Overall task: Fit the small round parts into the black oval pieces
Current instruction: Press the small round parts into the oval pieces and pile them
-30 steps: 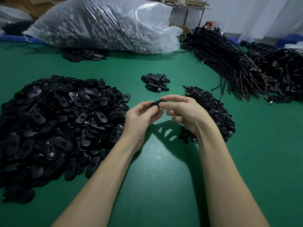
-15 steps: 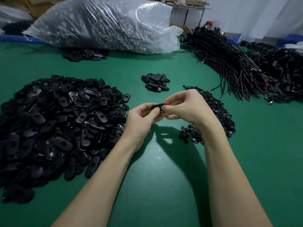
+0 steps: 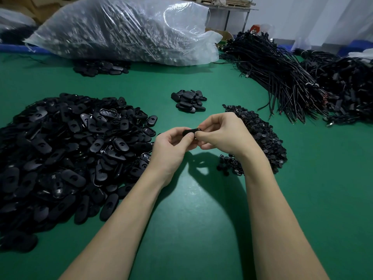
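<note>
Pinching one black oval piece between them, the left hand and right hand meet above the green table, fingers of both curled onto it. The small round part is probably under the right thumb, though the fingers hide it. To seat it well, the left hand should hold the oval level while the right thumb presses straight down over the hole, not at a slant. Just beyond the right hand lies the heap of small round parts; left of the left hand spreads the big pile of ovals; ahead of both hands sits a smaller cluster, likely the finished ones.
</note>
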